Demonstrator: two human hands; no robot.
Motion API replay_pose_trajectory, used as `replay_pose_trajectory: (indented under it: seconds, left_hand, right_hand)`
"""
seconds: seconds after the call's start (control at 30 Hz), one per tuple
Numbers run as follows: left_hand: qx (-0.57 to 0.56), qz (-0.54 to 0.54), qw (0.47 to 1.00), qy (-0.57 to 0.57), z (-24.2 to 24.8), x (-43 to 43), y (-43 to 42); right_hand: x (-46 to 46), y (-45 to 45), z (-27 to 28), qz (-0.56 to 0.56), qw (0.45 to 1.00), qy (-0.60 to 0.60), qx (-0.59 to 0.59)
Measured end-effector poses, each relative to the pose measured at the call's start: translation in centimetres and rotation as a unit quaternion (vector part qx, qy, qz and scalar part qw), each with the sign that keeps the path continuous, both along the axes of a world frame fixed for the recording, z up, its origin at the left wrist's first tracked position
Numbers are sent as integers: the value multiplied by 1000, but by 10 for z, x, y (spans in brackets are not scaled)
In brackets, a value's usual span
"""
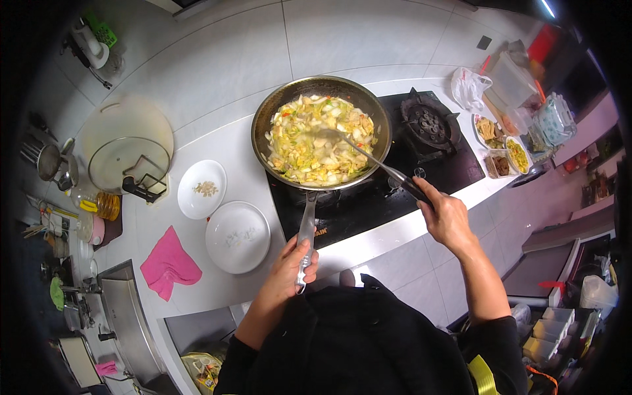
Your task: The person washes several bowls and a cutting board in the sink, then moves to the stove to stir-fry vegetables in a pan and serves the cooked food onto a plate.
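My left hand (294,261) is closed around the metal handle of a large frying pan (258,133), which sits over the left side of a black gas hob (340,217). Chopped cabbage with small red and green pieces (316,158) fills much of the pan. In my right hand (447,215) is the dark handle of a metal cooking utensil (392,173); its head lies among the cabbage near the pan's middle, and its exact shape is blurred. To the left, a white plate (238,264) and a smaller white dish with chopped pale bits (205,188) stand on the counter.
A bare burner (429,121) is right of the pan. Food dishes (517,154) and a plastic bag (469,89) stand beyond it. Leftward are a pink cloth (170,264), a glass lid (116,165), an oil bottle (107,206) and a sink (126,316).
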State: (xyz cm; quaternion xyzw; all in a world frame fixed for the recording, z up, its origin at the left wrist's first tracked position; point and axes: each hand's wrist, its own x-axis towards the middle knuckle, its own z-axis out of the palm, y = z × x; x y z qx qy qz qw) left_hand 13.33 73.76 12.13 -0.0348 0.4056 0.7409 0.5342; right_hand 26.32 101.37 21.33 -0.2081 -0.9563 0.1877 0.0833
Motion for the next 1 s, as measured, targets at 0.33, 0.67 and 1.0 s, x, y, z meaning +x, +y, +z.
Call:
replay_pose_trajectory:
  seconds: [0.33,0.67,1.0]
  left_hand:
    - [-14,-8,1000,16,13,3,-6]
    - [-25,-4,998,64,8,-1,-8]
    - [-103,51,992,58,1,0,-28]
  right_hand:
    - [6,24,20,-85,989,94,-78]
    - [-13,27,-4,-21,987,157,-30]
    - [-33,4,-11,46,985,78,146]
